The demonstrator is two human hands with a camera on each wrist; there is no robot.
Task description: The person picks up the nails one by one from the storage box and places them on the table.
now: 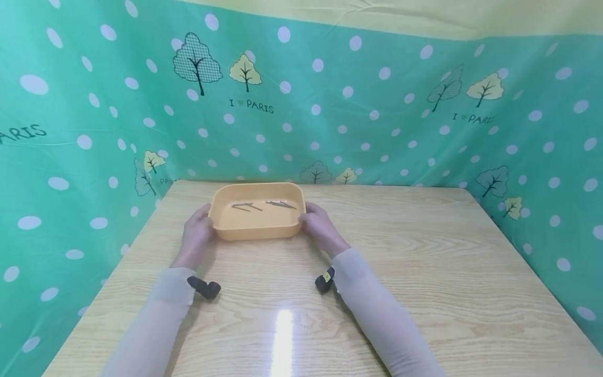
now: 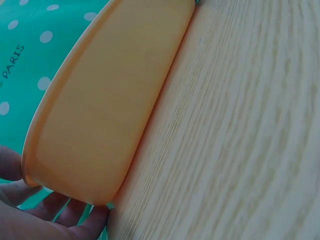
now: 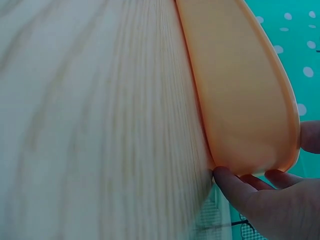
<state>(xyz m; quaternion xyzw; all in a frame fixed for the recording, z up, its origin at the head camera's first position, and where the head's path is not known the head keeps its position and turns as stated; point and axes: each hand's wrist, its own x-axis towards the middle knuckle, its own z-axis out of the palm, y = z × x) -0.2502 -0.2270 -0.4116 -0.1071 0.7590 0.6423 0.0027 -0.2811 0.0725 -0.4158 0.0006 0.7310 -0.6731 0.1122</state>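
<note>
Fingers point(image 3: 234, 187) of your left hand point(image 1: 197, 231) and right hand point(image 1: 320, 224) grip the orange tray point(image 1: 256, 233) by opposite ends; dark pieces point(image 1: 281, 204) lie inside.

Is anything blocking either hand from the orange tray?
Nothing visible. The left hand and right hand hold the orange tray directly at opposite ends. The thin dark pieces lie inside it, away from both hands.

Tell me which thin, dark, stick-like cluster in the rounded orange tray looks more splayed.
The left thin, dark cluster: its pieces fork apart, whereas the right cluster is narrowly bunched.
</note>
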